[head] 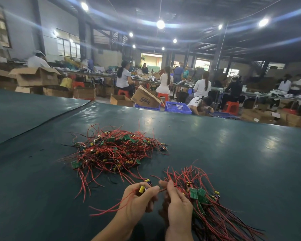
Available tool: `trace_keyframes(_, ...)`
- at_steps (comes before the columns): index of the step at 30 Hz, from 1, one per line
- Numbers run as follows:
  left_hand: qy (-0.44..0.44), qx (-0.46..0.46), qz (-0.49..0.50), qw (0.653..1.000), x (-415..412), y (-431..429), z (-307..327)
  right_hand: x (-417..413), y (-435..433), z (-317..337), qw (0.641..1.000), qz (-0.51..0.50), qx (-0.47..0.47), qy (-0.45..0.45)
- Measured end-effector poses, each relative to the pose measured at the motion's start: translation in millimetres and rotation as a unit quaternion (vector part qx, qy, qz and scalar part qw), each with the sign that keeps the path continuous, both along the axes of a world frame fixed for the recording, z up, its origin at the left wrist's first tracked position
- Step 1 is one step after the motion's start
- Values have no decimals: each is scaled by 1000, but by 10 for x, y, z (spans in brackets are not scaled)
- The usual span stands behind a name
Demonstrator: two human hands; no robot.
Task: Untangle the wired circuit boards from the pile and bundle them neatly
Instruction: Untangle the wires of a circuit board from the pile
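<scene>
One wide-angle camera, worn on the person's head, faces forward and slightly down over the counter point(233, 153). The pile point(115, 150) lies close, at mid-frame. The left hand point(137, 200) and right hand point(178, 206) sit nearer than the pile, at the lower edge. The hall point(163, 66) stretches beyond the pile.

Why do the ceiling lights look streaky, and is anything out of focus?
Head view: the ceiling lamps flare into long bluish streaks, likely lens smear; glare patches sit on the green table; the wire pile looks sharp; distant workers are soft.
</scene>
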State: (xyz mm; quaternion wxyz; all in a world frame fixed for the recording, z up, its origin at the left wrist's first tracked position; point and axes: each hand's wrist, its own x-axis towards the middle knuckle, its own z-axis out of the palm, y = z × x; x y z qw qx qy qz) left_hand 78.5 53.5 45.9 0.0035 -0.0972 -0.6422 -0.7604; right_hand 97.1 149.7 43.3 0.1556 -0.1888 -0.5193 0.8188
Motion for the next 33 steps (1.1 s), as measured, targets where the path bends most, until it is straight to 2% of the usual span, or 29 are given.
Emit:
trace_keyframes(5, -2, 1, -10, 1000, 33, -26, 72, -50, 223, 71, 992, -33, -122, -20)
trace_keyframes(11, -19, 28, -29, 999, 43, -110, 98, -12, 307, 123, 969, 31, -243, -23)
trace_keyframes(14, -34, 40, -38, 998, 43, -123, 86, -36, 305, 108, 976, 28, -216, -22)
trace_keyframes(20, -81, 93, -15, 992, -7, -171, 39, -69, 282, 40, 992, -7, -116, 40)
trace_keyframes(28, -109, 89, -33, 990, -48, -208, 41, -26, 310, 79, 982, 20, -178, 52)
trace_keyframes(33, -131, 31, -20, 991, -73, -227, 62, -17, 347, 86, 983, 6, -181, 44)
